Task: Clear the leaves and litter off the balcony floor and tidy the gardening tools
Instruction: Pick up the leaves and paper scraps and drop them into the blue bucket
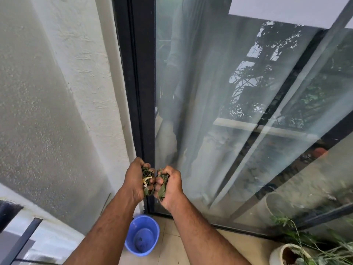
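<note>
Partly hidden, crumpled leaves (148, 178) are clenched in left hand (135, 178) and right hand (169, 183).

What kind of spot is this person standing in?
Most likely a home balcony: a sliding glass door in a dark frame, a potted plant on the tiled floor, and a blue bucket below the hands clutching leaves.

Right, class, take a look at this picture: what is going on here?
A person stands on a balcony by a dark-framed glass sliding door. The left hand and the right hand each hold crumpled green leaves, held up close together. A round blue plastic bucket stands on the tiled floor below, nearly empty. A white plant pot sits at lower right.
</note>
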A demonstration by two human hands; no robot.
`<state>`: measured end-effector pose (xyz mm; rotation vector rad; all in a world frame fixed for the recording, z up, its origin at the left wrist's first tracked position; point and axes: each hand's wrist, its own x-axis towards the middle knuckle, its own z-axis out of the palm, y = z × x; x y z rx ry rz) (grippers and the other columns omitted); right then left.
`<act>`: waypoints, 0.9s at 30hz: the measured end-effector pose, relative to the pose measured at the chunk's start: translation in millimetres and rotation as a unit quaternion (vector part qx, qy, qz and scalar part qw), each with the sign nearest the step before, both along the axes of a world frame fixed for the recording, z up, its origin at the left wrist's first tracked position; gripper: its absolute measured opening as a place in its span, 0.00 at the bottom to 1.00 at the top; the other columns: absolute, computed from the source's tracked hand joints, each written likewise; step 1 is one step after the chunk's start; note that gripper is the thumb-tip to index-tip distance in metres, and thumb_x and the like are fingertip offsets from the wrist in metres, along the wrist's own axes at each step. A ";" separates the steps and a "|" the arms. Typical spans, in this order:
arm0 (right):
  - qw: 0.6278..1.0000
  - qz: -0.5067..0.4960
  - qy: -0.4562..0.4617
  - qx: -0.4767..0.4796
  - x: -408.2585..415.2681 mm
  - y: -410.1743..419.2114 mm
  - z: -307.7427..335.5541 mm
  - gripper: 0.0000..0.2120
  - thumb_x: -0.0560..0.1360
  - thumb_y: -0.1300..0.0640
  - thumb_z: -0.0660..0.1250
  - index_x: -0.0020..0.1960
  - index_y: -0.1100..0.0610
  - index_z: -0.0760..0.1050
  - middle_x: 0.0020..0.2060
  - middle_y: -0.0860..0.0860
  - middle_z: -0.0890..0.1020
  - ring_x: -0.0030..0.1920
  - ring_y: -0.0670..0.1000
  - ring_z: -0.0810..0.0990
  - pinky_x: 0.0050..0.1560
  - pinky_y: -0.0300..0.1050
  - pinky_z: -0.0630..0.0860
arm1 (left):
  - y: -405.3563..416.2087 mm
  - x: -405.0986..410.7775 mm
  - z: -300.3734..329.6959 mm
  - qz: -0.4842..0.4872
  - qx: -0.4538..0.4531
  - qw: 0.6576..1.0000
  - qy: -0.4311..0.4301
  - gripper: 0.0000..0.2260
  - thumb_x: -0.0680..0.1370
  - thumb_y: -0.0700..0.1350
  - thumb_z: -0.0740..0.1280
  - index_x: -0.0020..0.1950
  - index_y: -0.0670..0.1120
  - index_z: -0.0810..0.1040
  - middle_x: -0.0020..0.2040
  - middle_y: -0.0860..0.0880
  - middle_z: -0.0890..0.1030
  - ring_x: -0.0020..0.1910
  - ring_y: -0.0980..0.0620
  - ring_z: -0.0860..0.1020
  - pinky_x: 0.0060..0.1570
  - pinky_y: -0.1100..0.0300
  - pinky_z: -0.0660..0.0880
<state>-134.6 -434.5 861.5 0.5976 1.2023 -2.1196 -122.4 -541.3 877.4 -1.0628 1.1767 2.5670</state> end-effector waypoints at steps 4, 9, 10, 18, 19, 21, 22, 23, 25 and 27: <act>1.000 0.015 -0.025 0.011 -0.4 -5.9 -21.2 0.15 0.78 0.58 0.57 0.33 0.53 0.68 0.24 0.49 0.66 0.20 0.48 0.67 0.22 0.35 0.63 | -6.5 5.7 -25.4 0.012 0.007 0.999 -0.031 0.05 0.72 0.46 0.57 0.37 0.51 0.63 0.35 0.47 0.63 0.31 0.46 0.65 0.21 0.64 0.64; 0.998 0.031 -0.048 0.032 4.3 -17.5 -58.5 0.11 0.76 0.57 0.58 0.35 0.53 0.68 0.25 0.49 0.65 0.24 0.50 0.69 0.26 0.36 0.64 | -10.2 17.6 -54.2 0.043 0.039 0.997 -0.059 0.05 0.73 0.46 0.56 0.37 0.52 0.64 0.32 0.47 0.66 0.25 0.47 0.69 0.22 0.64 0.64; 0.997 0.031 -0.052 0.037 5.5 -19.6 -65.8 0.10 0.75 0.57 0.58 0.35 0.53 0.69 0.25 0.50 0.65 0.25 0.50 0.70 0.28 0.38 0.65 | -11.4 18.8 -60.8 0.049 0.043 0.995 -0.069 0.05 0.73 0.46 0.56 0.37 0.52 0.64 0.32 0.48 0.67 0.24 0.47 0.70 0.22 0.64 0.65; 0.994 0.026 -0.096 0.035 3.8 -33.8 -132.9 0.12 0.78 0.59 0.57 0.36 0.55 0.69 0.24 0.52 0.65 0.25 0.53 0.71 0.27 0.39 0.69 | -25.6 25.0 -120.2 0.084 0.062 0.988 -0.117 0.10 0.77 0.45 0.54 0.35 0.50 0.64 0.30 0.46 0.71 0.21 0.47 0.71 0.28 0.63 0.69; 0.994 0.023 -0.101 0.042 2.4 -35.9 -142.8 0.12 0.77 0.59 0.57 0.35 0.55 0.68 0.24 0.52 0.66 0.25 0.53 0.71 0.26 0.38 0.69 | -26.6 25.1 -128.2 0.088 0.064 0.987 -0.117 0.11 0.77 0.45 0.53 0.34 0.50 0.64 0.29 0.46 0.72 0.21 0.46 0.71 0.31 0.61 0.70; 0.992 0.011 -0.114 0.052 1.3 -39.0 -162.9 0.12 0.77 0.58 0.57 0.34 0.55 0.68 0.25 0.52 0.66 0.25 0.52 0.70 0.27 0.37 0.69 | -29.2 24.4 -144.8 0.099 0.070 0.985 -0.119 0.12 0.78 0.45 0.52 0.34 0.49 0.63 0.27 0.44 0.72 0.21 0.45 0.72 0.35 0.58 0.69; 0.991 0.006 -0.119 0.054 0.3 -41.0 -175.4 0.13 0.77 0.57 0.57 0.34 0.55 0.68 0.25 0.52 0.67 0.25 0.52 0.70 0.28 0.38 0.69 | -31.4 23.1 -158.7 0.106 0.071 0.984 -0.120 0.12 0.78 0.44 0.52 0.33 0.49 0.63 0.27 0.43 0.72 0.21 0.45 0.72 0.36 0.57 0.68; 0.991 0.005 -0.121 0.062 0.5 -41.7 -187.9 0.13 0.77 0.57 0.57 0.33 0.55 0.68 0.25 0.52 0.68 0.25 0.53 0.70 0.29 0.38 0.70 | -33.0 22.3 -173.5 0.113 0.072 0.983 -0.128 0.12 0.77 0.44 0.53 0.33 0.49 0.63 0.28 0.43 0.71 0.22 0.44 0.73 0.37 0.56 0.69; 0.989 0.002 -0.121 0.080 0.2 -43.8 -211.1 0.14 0.76 0.57 0.58 0.32 0.55 0.68 0.24 0.53 0.70 0.25 0.53 0.72 0.30 0.39 0.71 | -35.1 22.6 -197.1 0.121 0.067 0.980 -0.145 0.11 0.76 0.44 0.54 0.32 0.49 0.62 0.30 0.42 0.71 0.26 0.43 0.73 0.38 0.55 0.70; 0.987 0.000 -0.115 0.115 0.3 -48.7 -236.4 0.10 0.71 0.55 0.63 0.33 0.55 0.68 0.26 0.54 0.71 0.26 0.54 0.72 0.32 0.40 0.71 | -36.6 22.6 -227.2 0.141 0.071 0.974 -0.160 0.12 0.76 0.45 0.55 0.32 0.48 0.64 0.33 0.42 0.71 0.28 0.43 0.73 0.38 0.55 0.74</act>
